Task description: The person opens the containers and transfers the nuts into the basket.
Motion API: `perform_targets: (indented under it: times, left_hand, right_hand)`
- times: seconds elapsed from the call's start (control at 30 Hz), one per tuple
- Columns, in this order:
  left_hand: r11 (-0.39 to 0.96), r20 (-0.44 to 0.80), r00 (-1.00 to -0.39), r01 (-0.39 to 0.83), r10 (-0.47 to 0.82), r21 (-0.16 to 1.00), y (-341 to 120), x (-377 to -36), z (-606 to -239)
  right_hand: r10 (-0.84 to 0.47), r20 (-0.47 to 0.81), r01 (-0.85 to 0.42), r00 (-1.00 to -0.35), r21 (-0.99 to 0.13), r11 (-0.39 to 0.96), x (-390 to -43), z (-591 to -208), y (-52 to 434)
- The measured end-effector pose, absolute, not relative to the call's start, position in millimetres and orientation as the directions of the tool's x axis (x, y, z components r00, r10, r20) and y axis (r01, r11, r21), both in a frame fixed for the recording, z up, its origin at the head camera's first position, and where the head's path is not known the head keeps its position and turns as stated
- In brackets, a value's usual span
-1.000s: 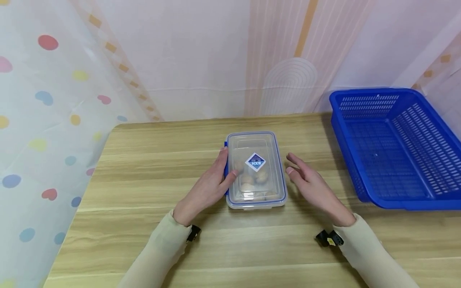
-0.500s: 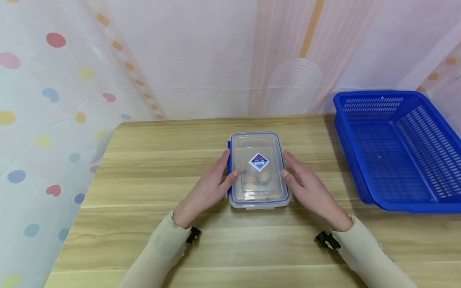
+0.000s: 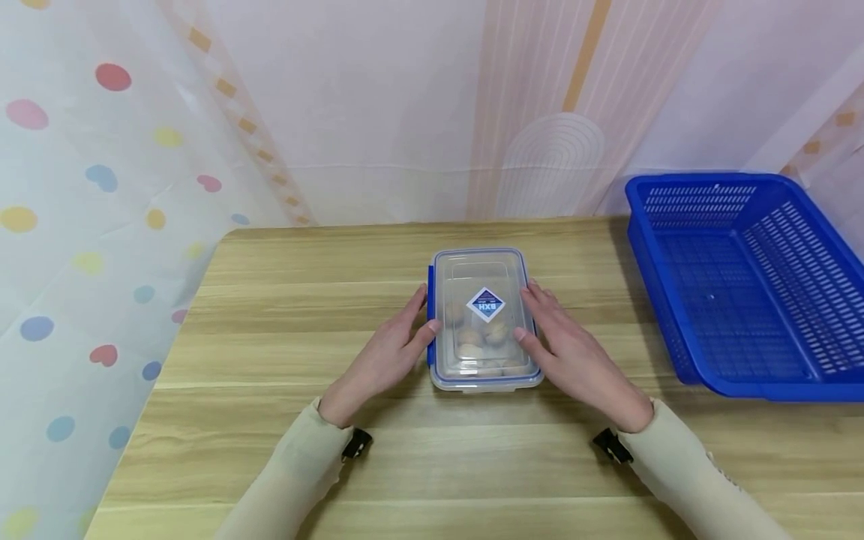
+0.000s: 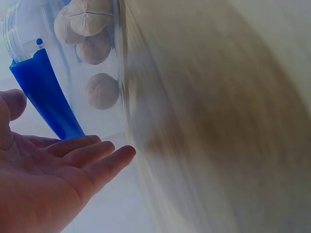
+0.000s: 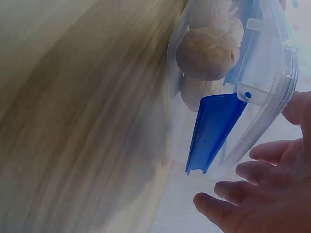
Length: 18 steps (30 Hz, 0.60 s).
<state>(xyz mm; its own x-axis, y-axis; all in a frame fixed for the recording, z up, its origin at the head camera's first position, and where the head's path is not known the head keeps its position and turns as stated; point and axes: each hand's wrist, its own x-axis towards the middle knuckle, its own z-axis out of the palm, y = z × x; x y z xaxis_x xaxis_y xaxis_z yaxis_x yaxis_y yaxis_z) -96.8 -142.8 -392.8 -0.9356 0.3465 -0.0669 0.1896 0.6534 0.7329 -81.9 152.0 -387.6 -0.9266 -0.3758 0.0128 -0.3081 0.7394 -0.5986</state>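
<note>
A clear plastic food box with a blue-sealed lid and a diamond sticker lies on the table in the head view. Through its wall show several round tan nuts that look like walnuts. My left hand is alongside its left edge, fingers extended near a blue side latch that reaches the lid rim. On the opposite side, my right hand has its fingertips at the lid's right edge, thumb over the rim. Below that rim, another blue latch hangs against the box wall.
A blue slotted plastic basket stands at the right of the wood-grain table. Behind the table hangs a patterned cloth, which continues down the left side with coloured dots.
My right hand has moved left to the box, its thumb now overlapping the lid. My left thumb has drawn back from the lid to its left edge. The head view has shifted slightly.
</note>
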Motion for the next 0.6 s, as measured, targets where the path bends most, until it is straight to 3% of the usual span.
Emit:
perform_targets:
  times: [0.3, 0.6]
  left_hand:
    - [0.633, -0.048, -0.935, 0.200, 0.352, 0.748, -144.3, -98.6, -394.7]
    - [0.526, -0.043, -0.938, 0.154, 0.343, 0.837, -139.6, -99.3, -396.1]
  right_hand:
    - [-0.395, 0.023, -0.337, -0.918, -0.569, 0.750, -83.0, -389.2, 151.3]
    - [-0.432, 0.027, -0.375, -0.901, -0.547, 0.748, -83.4, -391.5, 152.7]
